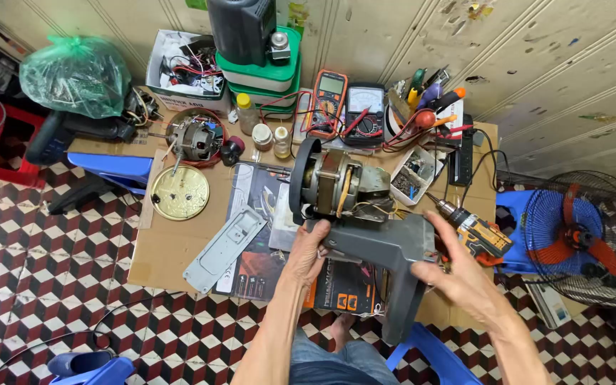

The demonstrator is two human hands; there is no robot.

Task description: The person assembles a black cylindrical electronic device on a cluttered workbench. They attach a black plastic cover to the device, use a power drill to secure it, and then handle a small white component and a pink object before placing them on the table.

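Left hand [306,251]: fingers curled tight around the upper edge of a grey plastic fan housing [386,260], angular, matte, with a long neck running down toward the knees. Right hand [458,276]: fingers wrapped on the housing's right end, thumb over the top corner. The housing is held just above the near edge of the surface [172,249], a sheet of brown cardboard.

Motor [336,187] sits at the housing's top: bare metal stack, copper windings, black round rim on its left face, thin wires trailing from it.

Just right of the right hand, an orange-and-black drill [475,232] with a ribbed metal chuck lies on the surface. Left of the left hand, a flat grey metal plate [224,248], oblong, lying aslant. Farther left, a round brass-coloured disc [180,192], dull and pitted, and behind it a second small motor [195,139].

Back row: two multimeters [347,107], one orange-edged, one grey, with red and black leads. Green crumpled plastic bag [76,75] at far left. Floor [51,271]: tiles in a red, white and black cube pattern.
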